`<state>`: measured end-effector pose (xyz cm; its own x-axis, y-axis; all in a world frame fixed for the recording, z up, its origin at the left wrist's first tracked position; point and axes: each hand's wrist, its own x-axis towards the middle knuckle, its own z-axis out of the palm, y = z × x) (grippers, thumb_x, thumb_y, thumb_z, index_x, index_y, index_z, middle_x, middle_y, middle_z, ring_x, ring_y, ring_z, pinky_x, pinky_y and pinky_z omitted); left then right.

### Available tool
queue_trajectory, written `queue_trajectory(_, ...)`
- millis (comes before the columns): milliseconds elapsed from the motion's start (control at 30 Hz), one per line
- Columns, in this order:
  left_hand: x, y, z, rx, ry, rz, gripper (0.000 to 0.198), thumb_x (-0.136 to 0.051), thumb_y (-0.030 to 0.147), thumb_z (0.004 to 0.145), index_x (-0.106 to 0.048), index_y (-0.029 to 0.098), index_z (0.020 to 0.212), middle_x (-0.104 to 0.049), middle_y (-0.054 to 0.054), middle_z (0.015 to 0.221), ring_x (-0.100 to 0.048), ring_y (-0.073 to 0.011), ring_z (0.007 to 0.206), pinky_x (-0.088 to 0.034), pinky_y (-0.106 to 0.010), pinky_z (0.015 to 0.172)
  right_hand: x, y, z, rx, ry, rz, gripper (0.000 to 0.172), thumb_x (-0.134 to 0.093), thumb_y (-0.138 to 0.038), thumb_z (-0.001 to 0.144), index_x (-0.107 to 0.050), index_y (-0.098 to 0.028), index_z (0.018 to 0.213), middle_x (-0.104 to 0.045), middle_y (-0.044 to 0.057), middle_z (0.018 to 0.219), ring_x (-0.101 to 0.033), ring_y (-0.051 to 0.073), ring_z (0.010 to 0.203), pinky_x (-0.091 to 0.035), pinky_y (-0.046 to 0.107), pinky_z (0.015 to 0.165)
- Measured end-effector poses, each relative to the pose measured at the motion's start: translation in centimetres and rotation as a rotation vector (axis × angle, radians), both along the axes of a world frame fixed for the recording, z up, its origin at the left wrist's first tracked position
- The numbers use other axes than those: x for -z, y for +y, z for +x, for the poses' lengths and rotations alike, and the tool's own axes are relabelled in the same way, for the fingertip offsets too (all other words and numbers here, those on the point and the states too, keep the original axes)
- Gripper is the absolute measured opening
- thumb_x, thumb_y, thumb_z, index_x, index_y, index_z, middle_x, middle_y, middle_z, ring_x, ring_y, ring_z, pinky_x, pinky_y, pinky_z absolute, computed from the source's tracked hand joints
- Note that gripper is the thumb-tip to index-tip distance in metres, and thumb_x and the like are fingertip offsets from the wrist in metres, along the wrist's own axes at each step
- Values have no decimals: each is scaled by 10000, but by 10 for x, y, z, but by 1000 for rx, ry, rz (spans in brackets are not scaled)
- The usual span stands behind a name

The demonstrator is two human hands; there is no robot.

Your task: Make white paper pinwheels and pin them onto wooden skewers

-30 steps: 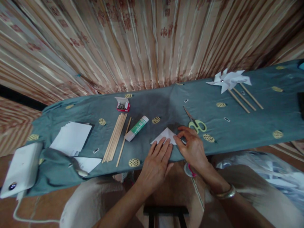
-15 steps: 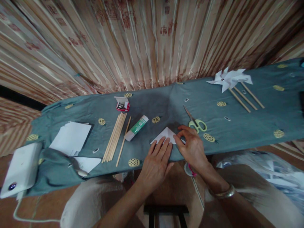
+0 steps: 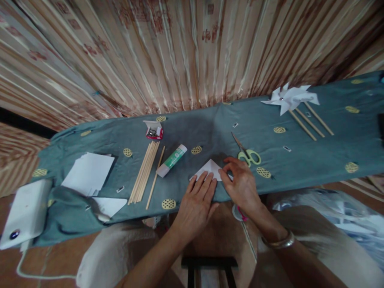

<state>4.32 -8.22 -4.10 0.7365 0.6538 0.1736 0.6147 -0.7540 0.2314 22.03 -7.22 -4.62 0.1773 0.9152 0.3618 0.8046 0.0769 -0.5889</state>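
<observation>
A white paper folded into a triangle (image 3: 211, 168) lies near the front edge of the cloth-covered table. My left hand (image 3: 198, 200) rests flat across its lower left part, fingers stretched out. At its right side, my right hand (image 3: 240, 182) has thumb and forefinger bent together on the paper's edge; a small white corner shows beneath. Scissors with light green handles (image 3: 249, 156) lie just beyond my right hand. Left of the paper lies a green and white glue stick (image 3: 172, 161), beside a single wooden stick (image 3: 155, 178).
Several wooden sticks (image 3: 144, 173) lie bundled left of the glue stick. Behind them stands an open red box of small metal pieces (image 3: 154, 131). White paper sheets (image 3: 88, 173) and a white device (image 3: 27, 212) are at left. Paper pinwheels (image 3: 292, 99) on sticks lie at far right.
The view has shifted very slightly. Both hands stay on the folded paper in nearly the same pose, and nothing else has visibly moved.
</observation>
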Motion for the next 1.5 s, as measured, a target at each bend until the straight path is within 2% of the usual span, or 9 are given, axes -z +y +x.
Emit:
queue_trajectory(233,-2,0,1,-5,17,-10,560,-527,368,939,-430,74,1405,-443,-169,1497,-354,-306,1426,-314,-510,1166,0,-4,0,-4,-8,-6,174,-519,-321,911,-593,-214,795,-670,143,1093,-604,296,1057,-456,484,968)
queue_trajectory(400,-1,0,1,-5,26,-10,592,-545,365,929,-409,66,1422,-440,-165,1501,-349,-307,1428,-308,-508,1169,2,-11,-3,-3,-46,4,248,-533,-394,915,-613,-172,994,-615,193,1224,-559,320,1167,-434,520,1014)
queue_trajectory(533,-1,1,2,-16,17,-29,601,-559,342,923,-390,78,1436,-437,-162,1504,-340,-293,1435,-303,-505,1174,5,-16,-6,-7,-60,-11,302,-496,-374,937,-603,-154,1115,-577,200,1292,-521,325,1229,-417,539,1033)
queue_trajectory(767,-3,0,-5,-40,-32,-37,499,-550,278,928,-454,126,1393,-468,-149,1484,-380,-268,1417,-342,-493,1157,9,-22,-4,-7,-69,-14,303,-439,-330,965,-591,-166,1170,-551,199,1351,-489,331,1277,-422,554,1016)
queue_trajectory(1067,-6,-12,-39,-125,33,22,479,-535,232,926,-458,120,1385,-502,-159,1454,-438,-267,1380,-384,-517,1122,12,-32,9,-16,-37,37,239,-409,-217,944,-604,-153,1067,-578,202,1289,-525,311,1217,-436,545,1020)
queue_trajectory(1233,-7,-14,-45,-153,17,34,446,-527,232,933,-482,136,1366,-534,-148,1427,-461,-261,1364,-398,-512,1113,11,-32,15,-28,-7,36,274,-375,-167,916,-610,-159,1057,-600,191,1267,-544,302,1190,-440,540,1017)
queue_trajectory(1367,-7,-12,-41,-173,-24,43,415,-503,264,954,-501,123,1344,-559,-153,1402,-481,-263,1347,-412,-513,1102,4,-26,22,-29,59,9,304,-363,-227,932,-622,-173,1082,-690,145,1114,-627,279,1065,-487,481,954)
queue_trajectory(1500,-10,-11,-37,-195,-25,37,367,-496,279,958,-555,123,1285,-589,-151,1368,-515,-274,1314,-429,-516,1086,-8,-19,25,-22,109,-97,326,-410,-329,930,-646,-158,1077,-728,140,1034,-677,274,968,-511,427,892)
